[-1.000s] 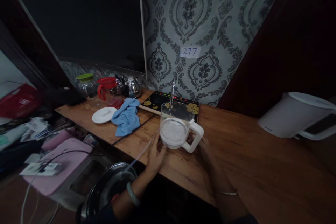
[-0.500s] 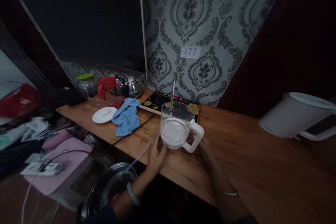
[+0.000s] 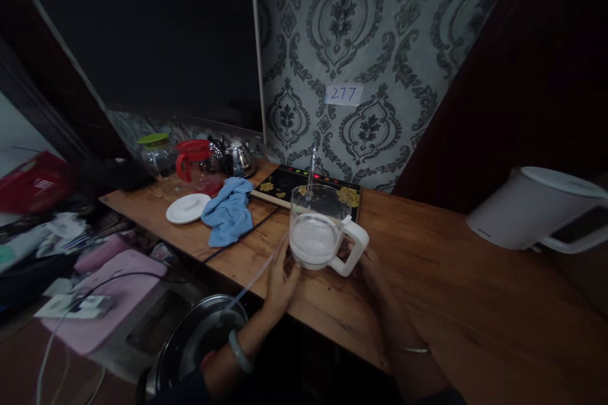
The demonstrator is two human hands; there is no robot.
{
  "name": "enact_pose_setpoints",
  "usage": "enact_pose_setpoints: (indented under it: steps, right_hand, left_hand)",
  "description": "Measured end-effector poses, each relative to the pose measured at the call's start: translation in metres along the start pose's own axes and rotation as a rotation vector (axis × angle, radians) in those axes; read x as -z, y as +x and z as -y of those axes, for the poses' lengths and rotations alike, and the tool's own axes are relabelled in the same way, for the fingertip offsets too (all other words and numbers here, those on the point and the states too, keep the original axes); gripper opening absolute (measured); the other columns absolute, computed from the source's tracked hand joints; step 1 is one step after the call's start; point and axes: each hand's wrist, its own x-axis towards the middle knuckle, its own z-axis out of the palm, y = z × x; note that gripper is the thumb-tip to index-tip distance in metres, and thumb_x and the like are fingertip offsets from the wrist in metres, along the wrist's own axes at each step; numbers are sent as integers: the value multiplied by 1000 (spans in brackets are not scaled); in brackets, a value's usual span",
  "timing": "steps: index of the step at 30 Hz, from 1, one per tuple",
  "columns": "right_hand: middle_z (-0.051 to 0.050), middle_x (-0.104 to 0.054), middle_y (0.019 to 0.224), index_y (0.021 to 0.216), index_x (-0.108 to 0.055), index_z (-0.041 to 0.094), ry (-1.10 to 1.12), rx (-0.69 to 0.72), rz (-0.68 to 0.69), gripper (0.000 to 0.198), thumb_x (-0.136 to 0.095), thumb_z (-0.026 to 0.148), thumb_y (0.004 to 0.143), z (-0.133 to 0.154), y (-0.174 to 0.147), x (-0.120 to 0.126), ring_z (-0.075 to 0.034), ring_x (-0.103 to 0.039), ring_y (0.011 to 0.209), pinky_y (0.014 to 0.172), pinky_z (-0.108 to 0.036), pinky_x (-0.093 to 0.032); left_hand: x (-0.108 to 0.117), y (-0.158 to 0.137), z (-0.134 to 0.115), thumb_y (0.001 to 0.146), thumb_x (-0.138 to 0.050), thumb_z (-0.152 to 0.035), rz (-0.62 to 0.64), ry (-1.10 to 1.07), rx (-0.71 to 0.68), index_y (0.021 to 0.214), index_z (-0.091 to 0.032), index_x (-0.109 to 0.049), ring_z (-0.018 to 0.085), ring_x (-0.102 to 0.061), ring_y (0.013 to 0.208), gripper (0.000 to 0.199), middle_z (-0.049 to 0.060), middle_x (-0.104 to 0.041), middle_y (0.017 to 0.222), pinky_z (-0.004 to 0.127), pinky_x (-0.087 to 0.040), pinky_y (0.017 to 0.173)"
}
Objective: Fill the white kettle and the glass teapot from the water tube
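Note:
A clear glass pot (image 3: 300, 231) with a white handle and white band is held above the wooden table, near its front edge. Water from a thin spout (image 3: 311, 168) runs into its open top. Against the pot's left side is my left hand (image 3: 281, 278), fingers curled around the lower glass and thumb in front. My right hand (image 3: 368, 264) grips from the right, partly hidden behind the handle. Behind the pot lies a black tea stove panel (image 3: 275, 185) with gold flowers and a lit red light.
Left on the table (image 3: 427, 253) are a blue cloth (image 3: 228, 215), a white lid (image 3: 186, 209), a red-lidded jug (image 3: 194, 152), a green-lidded jug (image 3: 154, 139) and a metal kettle (image 3: 240, 158). A white electric kettle (image 3: 517, 212) stands right. Below left sits a dark basin (image 3: 173, 329).

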Motion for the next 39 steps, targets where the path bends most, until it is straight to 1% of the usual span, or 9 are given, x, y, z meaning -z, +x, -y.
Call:
enact_pose_setpoints:
  steps: [4,10,13,18,22,26,31,35,39]
  right_hand:
    - [-5,-65,57,59,-68,19,10,-34,-35,45,-80,62,65,5,-2,-3,-14,-50,44,42,-26,-35]
    - [-7,-72,72,70,-72,18,54,-17,-31,40,-82,56,64,2,-1,-2,-19,-62,60,50,-26,-43]
    - [-6,-71,70,75,-73,18,63,-31,-41,42,-81,58,65,1,0,-2,-19,-61,57,49,-27,-43]
    - [-6,-69,66,66,-70,19,65,-14,-18,42,-82,59,64,3,0,-3,-19,-60,56,51,-29,-45]
    - [-4,-68,64,73,-73,18,46,-28,-43,42,-82,58,63,3,0,-2,-16,-55,50,43,-25,-36]
    - [-2,-60,52,65,-70,17,23,-75,-24,45,-82,61,62,1,0,-1,-9,-39,37,36,-23,-24]
    - [-4,-67,64,76,-74,18,75,-38,-38,43,-82,59,64,2,-2,-3,-14,-53,48,42,-25,-34]
    - [-3,-63,55,69,-72,17,31,-69,-32,45,-81,61,65,1,-2,-1,-13,-46,42,39,-25,-29]
    - [-5,-68,63,75,-74,18,52,-51,-47,44,-82,59,64,0,-1,-1,-15,-52,47,41,-25,-33]
  left_hand:
    - [0,0,-1,89,-65,-42,6,8,8,147,-25,-50,31,-50,140,63,13,-55,149,51,-41,118]
    - [0,0,-2,88,-66,-42,4,-1,29,148,-24,-50,31,-49,141,64,13,-55,149,50,-41,118]
    - [1,0,-3,88,-67,-41,8,-6,33,148,-24,-50,32,-49,141,65,13,-53,151,51,-41,118]
    - [2,0,-6,88,-66,-42,10,-9,38,147,-25,-51,31,-52,138,63,14,-52,152,51,-42,117]
    - [1,0,-6,89,-65,-44,18,-18,45,147,-24,-51,30,-53,137,63,14,-52,152,50,-44,116]
    - [-1,1,-5,87,-67,-43,-5,-14,33,146,-23,-51,31,-52,139,64,14,-55,148,49,-43,116]
    - [1,0,-3,88,-66,-44,7,-2,29,147,-24,-50,31,-52,139,64,14,-55,149,50,-42,117]
    - [1,0,-4,89,-66,-44,11,3,31,148,-24,-50,31,-53,137,64,14,-52,152,51,-41,117]
    - [1,0,-6,90,-66,-45,22,-2,35,147,-25,-50,30,-56,134,63,14,-53,151,50,-43,116]
